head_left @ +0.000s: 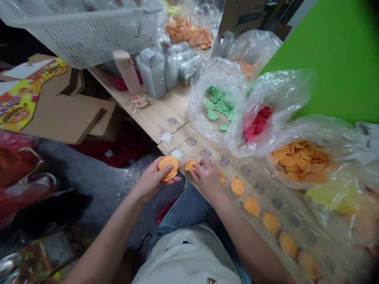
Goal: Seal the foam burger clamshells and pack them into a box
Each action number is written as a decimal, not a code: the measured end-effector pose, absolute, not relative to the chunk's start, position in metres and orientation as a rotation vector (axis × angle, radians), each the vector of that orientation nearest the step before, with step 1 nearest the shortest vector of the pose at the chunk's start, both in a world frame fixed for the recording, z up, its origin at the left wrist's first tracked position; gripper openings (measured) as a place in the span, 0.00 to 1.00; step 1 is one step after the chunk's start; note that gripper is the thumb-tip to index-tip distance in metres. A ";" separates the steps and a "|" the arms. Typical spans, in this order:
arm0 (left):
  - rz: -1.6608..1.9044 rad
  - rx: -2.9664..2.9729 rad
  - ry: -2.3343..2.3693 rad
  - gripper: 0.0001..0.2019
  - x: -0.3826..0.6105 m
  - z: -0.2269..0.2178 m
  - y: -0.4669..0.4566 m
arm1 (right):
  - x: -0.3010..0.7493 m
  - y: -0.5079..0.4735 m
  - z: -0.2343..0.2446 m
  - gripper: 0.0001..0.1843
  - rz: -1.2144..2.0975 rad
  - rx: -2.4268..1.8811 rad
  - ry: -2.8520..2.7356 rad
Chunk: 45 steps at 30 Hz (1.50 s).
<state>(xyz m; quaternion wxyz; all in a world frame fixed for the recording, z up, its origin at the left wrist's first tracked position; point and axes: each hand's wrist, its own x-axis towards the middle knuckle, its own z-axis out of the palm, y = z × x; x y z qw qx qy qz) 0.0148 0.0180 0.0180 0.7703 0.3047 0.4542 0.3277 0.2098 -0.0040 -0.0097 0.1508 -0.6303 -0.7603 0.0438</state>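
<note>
My left hand [154, 179] is closed around a small stack of round orange foam discs [168, 166], held just off the table's front edge. Close beside it, my right hand [208, 175] pinches one orange disc [191, 165] over the edge of the table. A row of single orange discs [251, 205] runs along the front edge toward the lower right, one of them partly hidden behind my right hand. Behind that row lies a line of small greyish round pieces [224, 160]. Two white square pieces [176, 153] are near my hands.
Clear bags hold green leaf-shaped pieces [220, 103], red pieces [258, 123], orange discs [300, 159] and yellow pieces [334, 195]. A white basket [89, 39], a pale bottle [127, 71] and clear containers [151, 75] stand at the back left. Flat cardboard [62, 114] is left of the wooden table [154, 118].
</note>
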 end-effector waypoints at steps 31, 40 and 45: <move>1.016 0.815 1.257 0.18 -0.025 0.008 0.053 | 0.152 0.059 -0.010 0.11 0.493 -1.591 -1.848; 1.194 1.349 1.550 0.12 -0.017 -0.002 0.124 | 0.114 0.136 -0.011 0.10 0.440 -1.656 -1.882; 1.232 1.493 1.590 0.09 -0.020 -0.009 0.125 | 0.112 0.146 -0.022 0.07 0.160 -1.660 -2.204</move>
